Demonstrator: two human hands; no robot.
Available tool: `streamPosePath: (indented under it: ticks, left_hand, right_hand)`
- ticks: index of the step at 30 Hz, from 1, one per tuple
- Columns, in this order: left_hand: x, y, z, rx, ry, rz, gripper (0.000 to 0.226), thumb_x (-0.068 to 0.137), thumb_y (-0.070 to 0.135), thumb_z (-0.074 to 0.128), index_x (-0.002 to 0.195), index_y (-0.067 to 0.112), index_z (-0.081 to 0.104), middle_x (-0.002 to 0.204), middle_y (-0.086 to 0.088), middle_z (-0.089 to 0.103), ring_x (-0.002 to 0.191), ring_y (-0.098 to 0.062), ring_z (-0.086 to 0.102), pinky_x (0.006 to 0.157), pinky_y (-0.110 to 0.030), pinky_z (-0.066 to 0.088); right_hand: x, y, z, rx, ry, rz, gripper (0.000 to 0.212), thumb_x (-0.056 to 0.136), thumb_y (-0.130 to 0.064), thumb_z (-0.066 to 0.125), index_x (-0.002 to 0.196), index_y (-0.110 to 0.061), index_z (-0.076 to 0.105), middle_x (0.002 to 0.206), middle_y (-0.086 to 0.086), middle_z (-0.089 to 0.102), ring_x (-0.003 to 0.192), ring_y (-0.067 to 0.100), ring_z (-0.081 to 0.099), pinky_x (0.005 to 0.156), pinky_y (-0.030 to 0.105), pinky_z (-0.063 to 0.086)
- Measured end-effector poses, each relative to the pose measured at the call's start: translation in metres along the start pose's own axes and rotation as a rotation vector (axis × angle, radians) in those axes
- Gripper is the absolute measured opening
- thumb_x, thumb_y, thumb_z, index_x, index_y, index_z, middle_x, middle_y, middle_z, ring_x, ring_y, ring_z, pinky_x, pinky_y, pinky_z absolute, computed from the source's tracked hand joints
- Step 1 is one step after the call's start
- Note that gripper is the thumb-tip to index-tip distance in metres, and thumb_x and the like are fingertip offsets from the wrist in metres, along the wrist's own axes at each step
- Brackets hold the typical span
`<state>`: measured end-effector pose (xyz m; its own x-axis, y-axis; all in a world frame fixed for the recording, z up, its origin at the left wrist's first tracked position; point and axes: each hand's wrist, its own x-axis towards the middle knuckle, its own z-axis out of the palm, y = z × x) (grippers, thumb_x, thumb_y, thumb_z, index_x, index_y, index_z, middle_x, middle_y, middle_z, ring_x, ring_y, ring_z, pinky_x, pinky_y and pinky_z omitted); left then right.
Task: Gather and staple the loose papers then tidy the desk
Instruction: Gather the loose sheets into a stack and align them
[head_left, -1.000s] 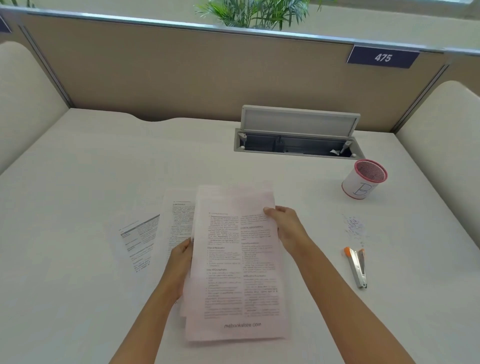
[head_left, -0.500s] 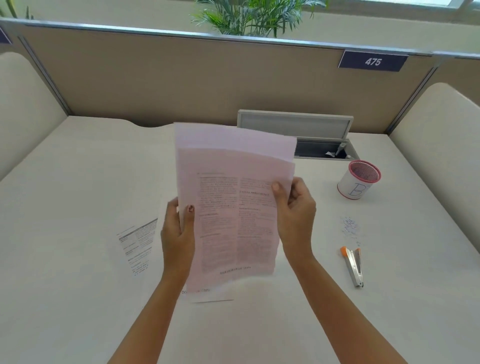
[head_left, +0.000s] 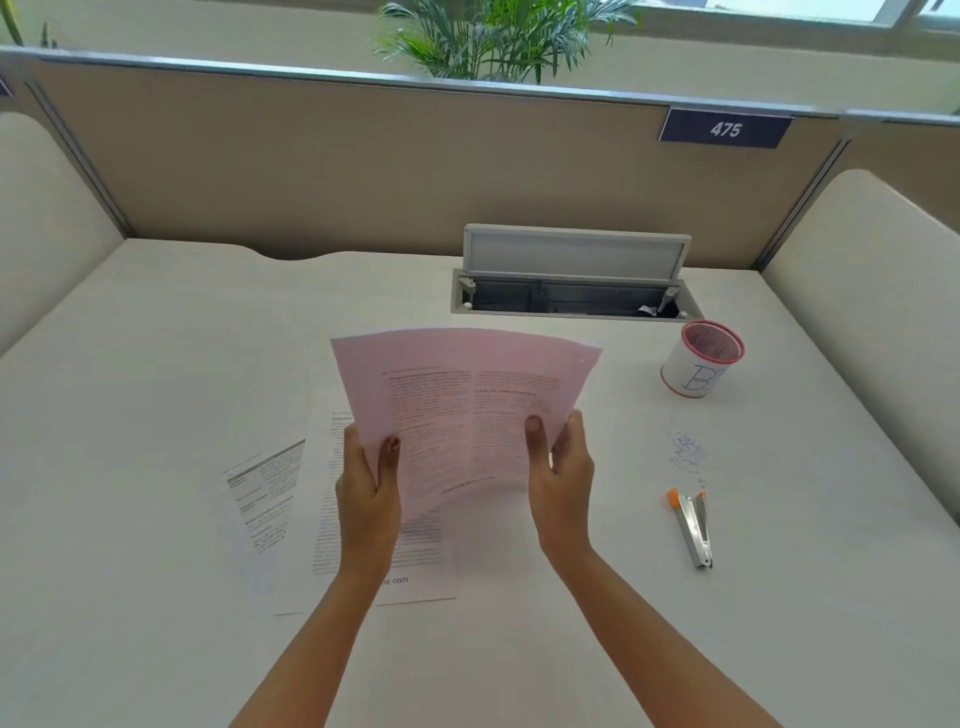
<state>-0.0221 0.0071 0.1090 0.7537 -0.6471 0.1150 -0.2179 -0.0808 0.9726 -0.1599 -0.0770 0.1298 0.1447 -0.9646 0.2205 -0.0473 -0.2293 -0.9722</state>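
Both hands hold a pink printed sheet stack (head_left: 462, 405) up off the white desk (head_left: 156, 364), tilted away from me. My left hand (head_left: 369, 499) grips its left edge and my right hand (head_left: 563, 483) grips its right edge. Beneath it a white printed page (head_left: 332, 530) lies flat on the desk, partly hidden by my left arm. Another white page (head_left: 262, 488) lies to its left. A silver stapler with an orange tip (head_left: 693, 527) rests on the desk right of my right hand. Loose staples (head_left: 685, 452) are scattered just beyond it.
A white mesh pen cup with a pink rim (head_left: 701, 358) stands at the right back. An open cable hatch with its lid raised (head_left: 574, 280) sits at the desk's rear. Beige partition walls (head_left: 311, 171) enclose the desk on three sides.
The pink sheets were lifted off the desk and stood upright, then tipped back and lowered a little. A white page under them is now uncovered.
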Motion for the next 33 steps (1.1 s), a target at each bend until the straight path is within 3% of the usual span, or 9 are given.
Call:
streamPosePath:
  ticks: [4, 7, 13, 15, 19, 22, 25, 30, 33]
  left_hand:
    - [-0.006, -0.001, 0.002, 0.070, 0.031, 0.018, 0.039, 0.099, 0.031, 0.040, 0.135, 0.016, 0.043, 0.111, 0.003, 0.060, 0.092, -0.006, 0.060, 0.070, -0.024, 0.052]
    - [-0.011, 0.002, 0.000, 0.064, 0.060, 0.024, 0.045, 0.093, 0.039, 0.041, 0.130, 0.014, 0.046, 0.109, 0.002, 0.060, 0.088, -0.009, 0.060, 0.070, -0.024, 0.053]
    - [-0.020, -0.012, 0.000, 0.102, 0.038, -0.049, 0.035, 0.099, 0.024, 0.044, 0.129, 0.009, 0.051, 0.105, -0.001, 0.063, 0.088, -0.014, 0.062, 0.068, -0.021, 0.052]
    - [-0.021, -0.012, -0.003, 0.127, 0.040, -0.038, 0.031, 0.100, 0.020, 0.044, 0.122, 0.004, 0.058, 0.096, -0.003, 0.064, 0.086, -0.020, 0.063, 0.068, -0.023, 0.052]
    - [-0.016, -0.010, -0.013, 0.124, 0.064, -0.041, 0.023, 0.099, 0.016, 0.047, 0.110, 0.007, 0.064, 0.083, 0.009, 0.063, 0.075, -0.005, 0.059, 0.056, -0.010, 0.046]
    - [-0.011, -0.014, -0.027, 0.062, 0.078, -0.089, 0.018, 0.098, 0.015, 0.050, 0.104, 0.015, 0.066, 0.084, 0.006, 0.067, 0.076, -0.014, 0.062, 0.061, -0.018, 0.050]
    - [-0.010, -0.026, -0.045, -0.002, 0.115, -0.185, 0.015, 0.097, 0.017, 0.052, 0.098, 0.020, 0.067, 0.090, -0.002, 0.070, 0.086, -0.027, 0.065, 0.075, -0.044, 0.055]
    - [-0.015, -0.042, -0.081, -0.089, 0.225, -0.305, 0.016, 0.097, 0.012, 0.051, 0.101, 0.015, 0.066, 0.093, 0.002, 0.068, 0.089, -0.025, 0.063, 0.077, -0.034, 0.051]
    - [-0.020, -0.052, -0.103, -0.131, 0.292, -0.373, 0.018, 0.097, 0.011, 0.052, 0.088, 0.019, 0.066, 0.090, -0.003, 0.067, 0.088, -0.028, 0.061, 0.079, -0.040, 0.051]
  right_hand:
    - [-0.007, 0.009, 0.002, -0.058, 0.006, -0.003, 0.012, 0.098, -0.021, 0.044, 0.090, -0.029, 0.047, 0.093, -0.003, 0.063, 0.077, 0.003, 0.058, 0.065, 0.014, 0.052]
    - [-0.013, 0.010, 0.001, -0.077, 0.032, -0.025, 0.009, 0.098, -0.020, 0.046, 0.091, -0.025, 0.047, 0.088, -0.006, 0.060, 0.075, 0.002, 0.055, 0.063, 0.011, 0.049]
    - [-0.027, 0.020, 0.002, -0.084, 0.001, 0.051, 0.022, 0.097, -0.018, 0.051, 0.094, -0.039, 0.049, 0.094, -0.014, 0.063, 0.084, -0.001, 0.059, 0.069, 0.006, 0.046]
    - [-0.028, 0.020, 0.001, -0.128, -0.011, 0.021, 0.021, 0.096, -0.015, 0.052, 0.092, -0.036, 0.049, 0.084, -0.012, 0.060, 0.075, -0.001, 0.057, 0.064, 0.006, 0.044]
    - [-0.022, 0.022, 0.002, -0.185, -0.017, 0.003, 0.009, 0.094, -0.016, 0.057, 0.086, -0.018, 0.052, 0.072, -0.012, 0.053, 0.064, 0.000, 0.050, 0.057, 0.008, 0.041]
    - [-0.015, 0.026, 0.007, -0.154, -0.038, 0.080, 0.004, 0.094, -0.021, 0.057, 0.095, -0.017, 0.059, 0.087, -0.009, 0.064, 0.077, 0.003, 0.061, 0.065, 0.010, 0.049]
    - [-0.010, 0.031, 0.013, -0.144, 0.018, 0.149, 0.008, 0.095, -0.020, 0.054, 0.098, -0.017, 0.061, 0.092, -0.005, 0.067, 0.086, 0.008, 0.064, 0.069, 0.005, 0.046]
    - [-0.007, 0.044, 0.028, -0.206, -0.150, 0.328, 0.011, 0.092, -0.013, 0.055, 0.102, -0.017, 0.060, 0.096, -0.002, 0.067, 0.090, 0.014, 0.065, 0.070, 0.011, 0.049]
    - [-0.016, 0.056, 0.040, -0.436, -0.327, 0.355, 0.026, 0.087, 0.001, 0.052, 0.111, -0.010, 0.057, 0.108, 0.005, 0.061, 0.104, 0.020, 0.058, 0.086, 0.021, 0.045]
